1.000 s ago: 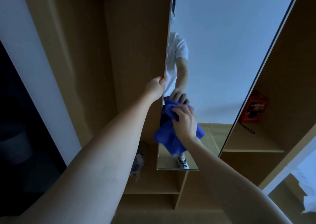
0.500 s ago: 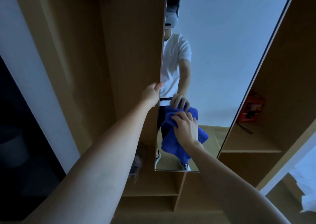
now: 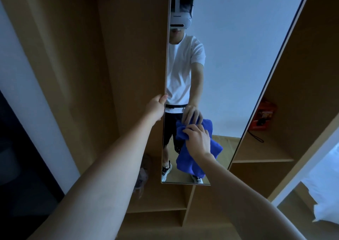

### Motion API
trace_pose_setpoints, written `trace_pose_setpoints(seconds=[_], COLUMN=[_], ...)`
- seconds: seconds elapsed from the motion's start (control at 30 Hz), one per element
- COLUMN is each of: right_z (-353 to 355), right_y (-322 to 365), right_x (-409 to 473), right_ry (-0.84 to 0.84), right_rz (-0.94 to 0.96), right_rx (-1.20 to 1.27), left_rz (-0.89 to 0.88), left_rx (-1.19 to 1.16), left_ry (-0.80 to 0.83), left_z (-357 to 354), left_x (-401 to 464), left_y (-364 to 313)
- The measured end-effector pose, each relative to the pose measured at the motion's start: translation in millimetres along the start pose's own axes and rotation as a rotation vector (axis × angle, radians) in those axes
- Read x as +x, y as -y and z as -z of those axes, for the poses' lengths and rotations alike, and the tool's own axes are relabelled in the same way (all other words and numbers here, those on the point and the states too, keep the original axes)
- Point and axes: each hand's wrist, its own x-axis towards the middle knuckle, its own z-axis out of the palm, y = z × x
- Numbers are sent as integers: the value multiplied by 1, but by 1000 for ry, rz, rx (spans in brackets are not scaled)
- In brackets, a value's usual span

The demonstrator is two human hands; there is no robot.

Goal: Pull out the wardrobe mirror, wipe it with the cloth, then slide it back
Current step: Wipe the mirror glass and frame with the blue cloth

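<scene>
The tall wardrobe mirror point(image 3: 238, 60) stands pulled out from the wooden wardrobe, its glass facing me. My left hand point(image 3: 156, 107) grips the mirror's left edge at mid height, thumb on the front. My right hand point(image 3: 197, 139) holds a bunched blue cloth point(image 3: 190, 159) and presses it against the lower part of the glass. The cloth hangs down below my hand. The glass reflects a person in a white shirt, with the hand and cloth mirrored.
Wooden wardrobe panels point(image 3: 128, 65) rise to the left of the mirror. Shelves point(image 3: 262, 160) lie to the right, with an orange box point(image 3: 264, 116) and a black cord on one. A low shelf point(image 3: 156, 203) sits below the mirror. White bedding point(image 3: 328, 203) shows at far right.
My right hand and the cloth have slid a little to the right and down on the glass. The view has tilted, so more of the reflected person shows. My left hand keeps its grip on the edge.
</scene>
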Motion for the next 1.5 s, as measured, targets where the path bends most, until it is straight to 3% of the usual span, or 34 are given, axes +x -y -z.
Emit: trace_pose_setpoints(seconds=[0.17,0.23,0.53,0.77,0.93,1.07,1.13,1.3,1.43,1.5], right_z=[44,51,-5,53,13,-14,-5,39,16,-6], right_y=[20,19,-3,0,-24,-32,-30,-29,-48,-57], right_x=[48,59,23,72,43,19,26,54,36,14], right_ry=[-335,-372,-60,-399,-255,-91,-107,-361,-257,-149], right_rz=[-11,-26,108,18,141,99,83,22,183,172], right_rx=[136,129,-39,101,-49,-50,-12,44,-95,-131], left_rz=[-30,-20,106,62,113,118,111,136,155,164], left_rx=[1,-12,-74,-130,-134,-124,-131,-181,-190,-175], left_ry=[-3,12,34,14,32,25,6,-41,-49,-57], left_z=[-2,-5,-8,-19,-21,-26,-31,-44,-49,-48], left_x=[6,11,18,24,23,24,28,43,50,50], left_y=[6,11,14,19,25,32,38,49,52,55])
